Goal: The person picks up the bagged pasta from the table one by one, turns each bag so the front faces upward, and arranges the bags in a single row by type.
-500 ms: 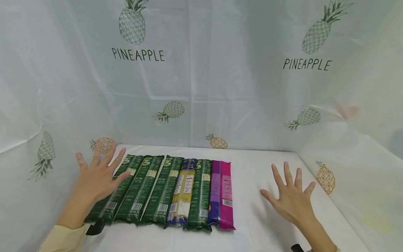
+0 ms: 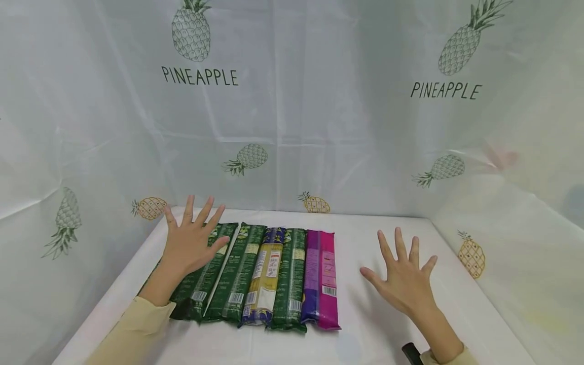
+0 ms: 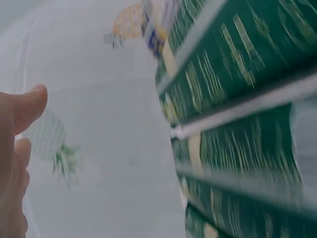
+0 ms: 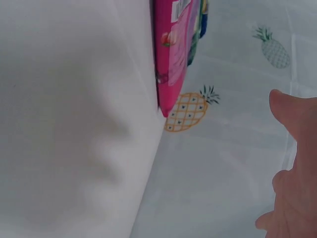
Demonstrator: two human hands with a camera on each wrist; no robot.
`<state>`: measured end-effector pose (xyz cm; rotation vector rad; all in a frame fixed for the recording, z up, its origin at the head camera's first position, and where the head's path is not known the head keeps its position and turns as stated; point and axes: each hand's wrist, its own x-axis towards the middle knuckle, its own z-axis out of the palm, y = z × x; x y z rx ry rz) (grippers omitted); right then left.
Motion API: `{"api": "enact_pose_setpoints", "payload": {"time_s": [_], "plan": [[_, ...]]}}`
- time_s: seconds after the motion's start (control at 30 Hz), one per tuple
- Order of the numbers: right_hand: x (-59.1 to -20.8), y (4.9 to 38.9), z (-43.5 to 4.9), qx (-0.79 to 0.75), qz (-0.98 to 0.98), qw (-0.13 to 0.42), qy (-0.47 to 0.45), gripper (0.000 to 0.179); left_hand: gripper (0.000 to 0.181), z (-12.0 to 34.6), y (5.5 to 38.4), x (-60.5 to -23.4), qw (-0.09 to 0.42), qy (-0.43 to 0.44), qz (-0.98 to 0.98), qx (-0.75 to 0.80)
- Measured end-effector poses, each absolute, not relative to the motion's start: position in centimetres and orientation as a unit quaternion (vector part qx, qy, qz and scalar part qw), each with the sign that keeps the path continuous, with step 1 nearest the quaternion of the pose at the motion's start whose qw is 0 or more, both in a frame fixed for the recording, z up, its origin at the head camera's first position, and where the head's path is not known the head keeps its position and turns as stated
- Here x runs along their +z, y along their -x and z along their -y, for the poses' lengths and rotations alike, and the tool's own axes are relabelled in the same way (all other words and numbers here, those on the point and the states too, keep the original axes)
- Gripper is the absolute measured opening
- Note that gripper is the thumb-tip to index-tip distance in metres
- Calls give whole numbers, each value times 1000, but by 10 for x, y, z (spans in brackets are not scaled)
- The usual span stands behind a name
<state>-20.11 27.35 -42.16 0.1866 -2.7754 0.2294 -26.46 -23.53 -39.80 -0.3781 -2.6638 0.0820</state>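
Observation:
Several long packets lie side by side in a row on the white table. Most are green spaghetti packets (image 2: pixel 234 279); among them is a clear packet of yellow spaghetti with blue ends (image 2: pixel 269 256). At the row's right end lies a pink and purple packet (image 2: pixel 327 309). My left hand (image 2: pixel 188 246), fingers spread, is above the left green packets and hides part of them. My right hand (image 2: pixel 405 286) is held over the table right of the pink packet, fingers spread, holding nothing. In the left wrist view the green packets (image 3: pixel 247 148) are blurred.
A white sheet (image 2: pixel 319 116) printed with pineapples hangs behind and at both sides of the table (image 2: pixel 365 233). White tabletop shows between the pink packet and the right side sheet. A dark strap piece (image 2: pixel 412 353) shows by the right wrist.
My left hand has moved right, from the row's left edge to over the left green packets. My right hand has shifted slightly left and up. The packets have stayed put.

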Motion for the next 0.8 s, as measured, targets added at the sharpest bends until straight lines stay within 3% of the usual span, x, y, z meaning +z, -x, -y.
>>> {"api": "enact_pose_setpoints", "payload": {"time_s": [0.4,0.8], "plan": [[-428,202,-253,127,983,123,-46,105,86,144,290,-397,186,168,967,44],[-436,197,-239,201,977,52,-38,107,84,69,300,-409,119,213,967,-79]]}}
